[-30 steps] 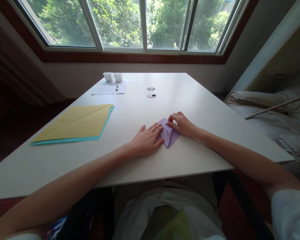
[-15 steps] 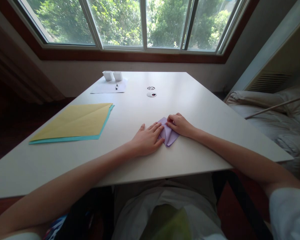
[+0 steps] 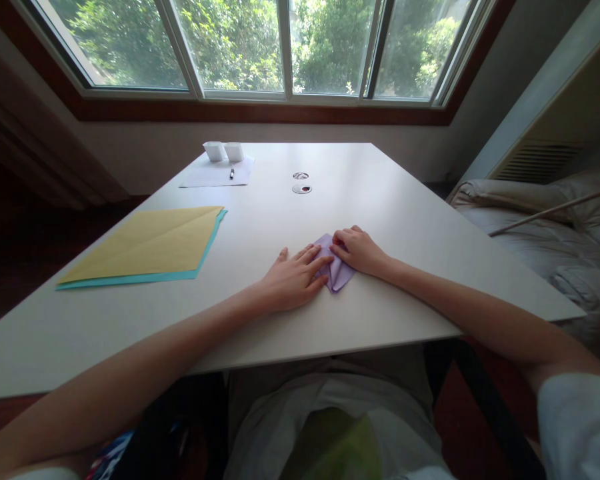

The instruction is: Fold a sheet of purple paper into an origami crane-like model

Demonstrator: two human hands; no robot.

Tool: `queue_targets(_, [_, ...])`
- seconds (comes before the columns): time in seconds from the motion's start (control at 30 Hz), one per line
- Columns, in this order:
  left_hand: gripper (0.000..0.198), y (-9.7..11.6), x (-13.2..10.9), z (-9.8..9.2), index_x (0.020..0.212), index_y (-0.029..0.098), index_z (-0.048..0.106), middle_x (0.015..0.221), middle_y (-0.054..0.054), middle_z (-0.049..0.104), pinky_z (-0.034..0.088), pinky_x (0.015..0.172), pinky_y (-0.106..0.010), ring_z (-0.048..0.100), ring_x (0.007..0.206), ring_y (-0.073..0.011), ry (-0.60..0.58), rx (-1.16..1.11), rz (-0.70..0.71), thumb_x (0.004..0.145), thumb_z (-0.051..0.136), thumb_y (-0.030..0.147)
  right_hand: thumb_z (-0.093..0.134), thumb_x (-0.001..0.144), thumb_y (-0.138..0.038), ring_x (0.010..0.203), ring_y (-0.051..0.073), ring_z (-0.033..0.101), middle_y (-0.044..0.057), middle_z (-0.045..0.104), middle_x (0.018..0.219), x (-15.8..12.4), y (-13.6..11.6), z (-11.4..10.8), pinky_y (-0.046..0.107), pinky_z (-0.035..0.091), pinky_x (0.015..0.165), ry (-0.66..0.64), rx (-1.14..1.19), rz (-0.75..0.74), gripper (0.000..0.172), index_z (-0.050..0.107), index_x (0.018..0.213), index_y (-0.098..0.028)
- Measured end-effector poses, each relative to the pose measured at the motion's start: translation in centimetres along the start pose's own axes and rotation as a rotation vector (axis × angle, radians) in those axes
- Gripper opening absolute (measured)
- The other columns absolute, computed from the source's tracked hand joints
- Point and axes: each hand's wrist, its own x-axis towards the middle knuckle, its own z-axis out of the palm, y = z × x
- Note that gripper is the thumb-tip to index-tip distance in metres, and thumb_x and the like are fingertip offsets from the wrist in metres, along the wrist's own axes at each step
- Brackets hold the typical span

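A small folded sheet of purple paper (image 3: 338,275) lies on the white table in front of me, its creased layers meeting along a line toward my side. My left hand (image 3: 294,279) rests flat on its left part with fingers spread, one finger reaching across toward the middle. On the upper right of the paper, my right hand (image 3: 356,248) has its fingers curled and pressed together at the edge. Both hands cover some of the paper, so the pinched part is hidden.
Left of my hands lie large yellow (image 3: 150,240) and teal (image 3: 180,275) sheets, stacked. Farther back, two white containers (image 3: 223,152) and a dark pen (image 3: 232,174) are on white paper (image 3: 205,176). Two round table fittings (image 3: 301,189) sit mid-table. A padded couch (image 3: 520,220) stands at right.
One finger of my left hand has stretched farther right across the purple paper. My right hand stays at the upper right edge. The view has shifted very slightly.
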Motion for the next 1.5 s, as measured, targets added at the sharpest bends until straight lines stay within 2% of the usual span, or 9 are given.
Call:
queue_targets(0.2, [0.05, -0.1, 0.0, 0.1, 0.138, 0.032, 0.027, 0.149, -0.007, 0.02, 0.016, 0.102, -0.059, 0.018, 0.136, -0.0256, 0.009, -0.001, 0.001, 0.092, 0.018, 0.049, 0.049, 0.084, -0.028, 0.083, 0.018, 0.051, 0.009, 0.057, 0.091, -0.4, 0.6, -1.4, 0.03, 0.041, 0.075, 0.073, 0.191, -0.061, 0.014, 0.055, 0.088, -0.016])
queue_targets(0.33, [0.052, -0.2, -0.1, 0.1, 0.139, 0.031, 0.025, 0.149, -0.006, 0.019, 0.017, 0.102, -0.059, 0.017, 0.136, -0.0255, 0.003, -0.004, 0.001, 0.092, 0.017, 0.051, 0.052, 0.083, -0.031, 0.068, 0.013, 0.051, 0.004, 0.058, 0.076, -1.3, 0.2, -3.3, 0.025, 0.041, 0.064, -0.14, 0.302, -0.219, 0.015, 0.057, 0.081, -0.017])
queue_targets(0.43, [0.053, -0.3, 0.0, 0.0, 0.14, 0.031, 0.024, 0.149, -0.006, 0.019, 0.016, 0.102, -0.059, 0.018, 0.136, -0.0261, -0.001, -0.002, -0.011, 0.091, 0.017, 0.052, 0.054, 0.082, -0.027, 0.07, 0.012, 0.054, 0.004, 0.062, 0.082, -1.9, -0.7, -4.3, 0.024, 0.042, 0.065, -0.301, 0.369, -0.341, 0.012, 0.061, 0.085, -0.017])
queue_targets(0.63, [0.061, -0.7, -0.1, -0.3, 0.141, 0.031, 0.019, 0.149, -0.006, 0.018, 0.016, 0.103, -0.058, 0.018, 0.136, -0.0264, -0.005, -0.006, -0.039, 0.088, 0.019, 0.06, 0.056, 0.081, -0.027, 0.082, 0.014, 0.057, 0.006, 0.064, 0.092, -2.1, -0.9, -4.6, 0.027, 0.044, 0.077, -0.34, 0.38, -0.456, 0.015, 0.065, 0.091, -0.018])
queue_targets(0.77, [0.065, -1.2, -0.3, -0.8, 0.142, 0.03, 0.016, 0.149, -0.007, 0.02, 0.017, 0.103, -0.057, 0.019, 0.135, -0.0269, -0.007, -0.03, -0.016, 0.086, 0.023, 0.063, 0.051, 0.085, -0.024, 0.09, 0.015, 0.057, 0.006, 0.063, 0.095, -2.1, -0.5, -4.4, 0.028, 0.043, 0.083, -0.332, 0.335, -0.568, 0.02, 0.067, 0.097, -0.022])
queue_targets(1.0, [0.078, -1.8, -0.5, -1.6, 0.14, 0.03, 0.019, 0.147, -0.009, 0.025, 0.017, 0.104, -0.051, 0.024, 0.133, -0.0291, -0.012, -0.087, 0.044, 0.076, 0.041, 0.069, 0.05, 0.085, -0.02, 0.093, 0.016, 0.056, 0.007, 0.063, 0.097, -2.3, -0.8, -4.5, 0.029, 0.042, 0.085, -0.309, 0.273, -0.605, 0.022, 0.066, 0.1, -0.023])
queue_targets(1.23, [0.092, -2.3, -0.3, -1.2, 0.142, 0.023, 0.005, 0.144, -0.012, 0.03, 0.02, 0.104, -0.047, 0.033, 0.128, -0.0281, 0.065, -0.127, 0.056, 0.073, 0.05, 0.064, 0.053, 0.083, -0.027, 0.079, 0.015, 0.056, 0.006, 0.062, 0.09, -2.3, -0.9, -4.6, 0.027, 0.043, 0.073, -0.235, 0.229, -0.469, 0.022, 0.057, 0.103, -0.018])
queue_targets(1.37, [0.081, -2.7, -0.2, -1.1, 0.137, 0.02, 0.024, 0.139, -0.012, 0.039, 0.026, 0.102, -0.041, 0.035, 0.127, -0.0269, 0.069, -0.126, 0.094, 0.074, 0.051, 0.063, 0.05, 0.086, -0.03, 0.08, 0.016, 0.051, 0.007, 0.057, 0.093, -2.3, -1.0, -4.3, 0.028, 0.041, 0.074, -0.101, 0.101, -0.519, 0.028, 0.057, 0.111, -0.022])
queue_targets(1.5, [0.067, -2.9, -0.2, -1.2, 0.128, 0.023, 0.04, 0.139, -0.01, 0.039, 0.025, 0.103, -0.042, 0.033, 0.128, -0.0269, 0.081, -0.112, 0.142, 0.075, 0.051, 0.062, 0.049, 0.086, -0.038, 0.085, 0.018, 0.046, 0.007, 0.055, 0.09, -2.4, -1.1, -3.7, 0.032, 0.037, 0.079, 0.04, -0.016, -0.524, 0.022, 0.067, 0.088, -0.026])
